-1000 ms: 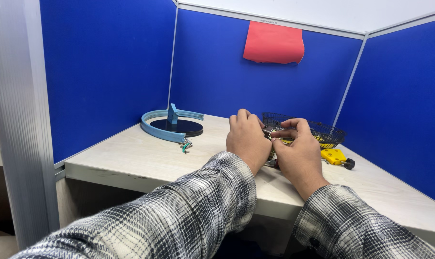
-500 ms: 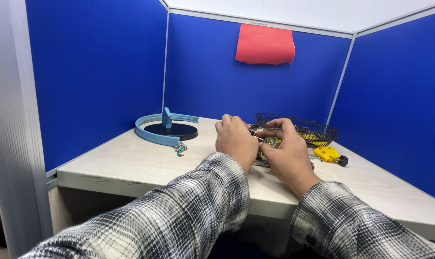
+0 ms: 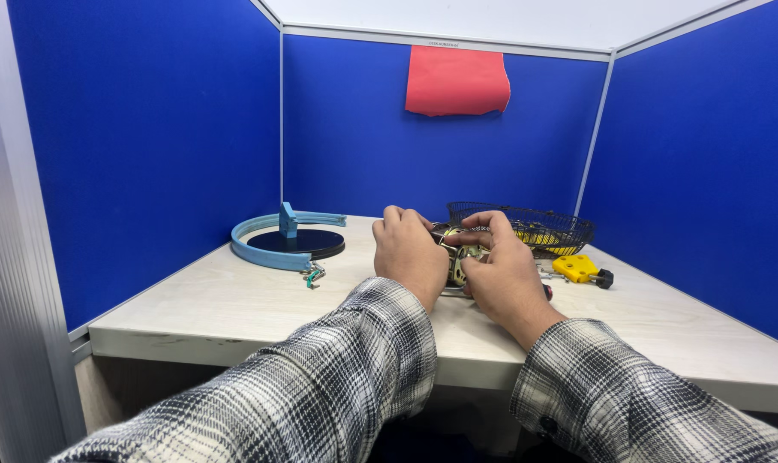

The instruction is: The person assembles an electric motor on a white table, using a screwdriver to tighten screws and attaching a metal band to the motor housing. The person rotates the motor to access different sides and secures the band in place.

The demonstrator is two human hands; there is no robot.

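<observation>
Nearest the camera, two plaid sleeves run forward over the front edge of the pale wooden desk [image 3: 234, 309]. Left hand [image 3: 408, 255] and right hand [image 3: 502, 273] meet at desk centre, both curled shut around a small round metal part with brass-coloured windings [image 3: 459, 257], likely a small motor. The part sits directly between the two palms, equally near each, low over or on the desk; contact cannot be told. Left fingers wrap its left side from above; right fingers [image 3: 483, 225] arch over its top rim. Its long axis is hidden. Just beyond, to the right: a yellow-handled tool [image 3: 580, 269] and a dark wire basket [image 3: 526, 227]. Farther left: a light-blue ring with a dark disc [image 3: 288, 243]. On the rear blue partition, a red sheet [image 3: 457, 81].
</observation>
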